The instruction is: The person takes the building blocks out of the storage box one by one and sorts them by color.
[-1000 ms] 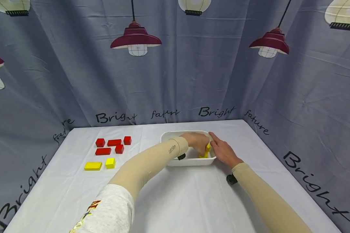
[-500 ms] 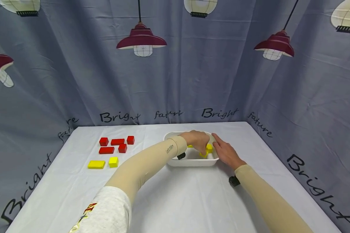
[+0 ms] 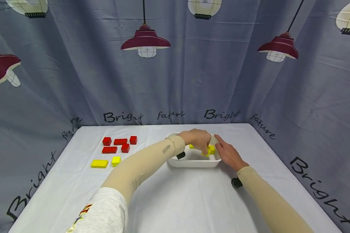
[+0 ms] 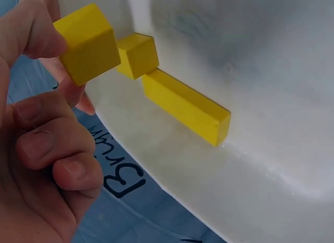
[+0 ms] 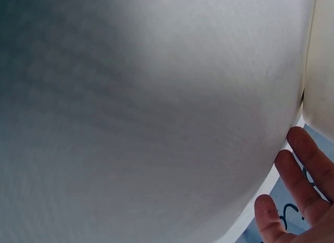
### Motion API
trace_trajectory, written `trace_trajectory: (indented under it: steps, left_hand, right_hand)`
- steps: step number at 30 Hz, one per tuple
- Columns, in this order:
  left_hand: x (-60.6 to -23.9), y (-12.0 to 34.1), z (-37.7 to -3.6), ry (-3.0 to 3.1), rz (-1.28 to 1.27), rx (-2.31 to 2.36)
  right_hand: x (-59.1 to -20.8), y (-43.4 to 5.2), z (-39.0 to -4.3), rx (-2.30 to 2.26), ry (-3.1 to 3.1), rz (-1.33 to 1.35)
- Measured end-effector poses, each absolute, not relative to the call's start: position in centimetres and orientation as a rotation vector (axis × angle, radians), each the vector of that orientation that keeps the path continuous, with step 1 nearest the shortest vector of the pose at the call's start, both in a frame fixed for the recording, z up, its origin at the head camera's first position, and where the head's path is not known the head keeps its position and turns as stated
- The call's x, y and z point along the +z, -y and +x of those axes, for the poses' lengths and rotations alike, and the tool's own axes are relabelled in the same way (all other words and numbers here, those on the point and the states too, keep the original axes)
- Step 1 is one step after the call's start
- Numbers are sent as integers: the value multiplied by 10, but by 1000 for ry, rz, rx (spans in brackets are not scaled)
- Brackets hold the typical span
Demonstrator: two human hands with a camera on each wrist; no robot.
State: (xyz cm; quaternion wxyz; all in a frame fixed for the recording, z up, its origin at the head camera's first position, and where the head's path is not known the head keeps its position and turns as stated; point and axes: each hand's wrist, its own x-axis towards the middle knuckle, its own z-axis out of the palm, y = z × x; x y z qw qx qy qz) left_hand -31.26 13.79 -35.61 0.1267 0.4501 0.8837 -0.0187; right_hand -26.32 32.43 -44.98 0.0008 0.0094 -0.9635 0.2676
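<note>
In the head view, my left hand (image 3: pixel 197 139) is inside a white tray (image 3: pixel 193 164). The left wrist view shows its thumb and index finger pinching a yellow cube (image 4: pixel 90 47), with the other fingers curled below. Behind that cube, a second yellow cube (image 4: pixel 140 56) sits at the end of a long yellow block (image 4: pixel 185 106) near the tray wall. My right hand (image 3: pixel 229 154) rests at the tray's right end. Its fingers (image 5: pixel 300 177) look straight in the right wrist view, tips close to the tray's side.
Left of the tray on the white tablecloth (image 3: pixel 175 200) lie several red blocks (image 3: pixel 120 141). In front of them are a flat yellow block (image 3: pixel 99 163) and a yellow cube (image 3: pixel 116 161). A grey printed curtain (image 3: pixel 175 81) hangs behind the table.
My left hand has shifted slightly up and left relative to the tray, and more of the yellow blocks shows. The right hand stays at the tray's end. The head view has turned slightly left.
</note>
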Motion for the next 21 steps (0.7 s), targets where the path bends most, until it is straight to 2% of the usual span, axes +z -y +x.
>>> trace_trajectory:
  steps: [13,21]
  left_hand:
    - [-330,-118,-303,-2586,1429,3]
    - [-317,-97,-295,-2641,1418,36]
  right_hand:
    - [-449,-326,-262,853,3024,37]
    - [-450,-325,-265,852,3045,16]
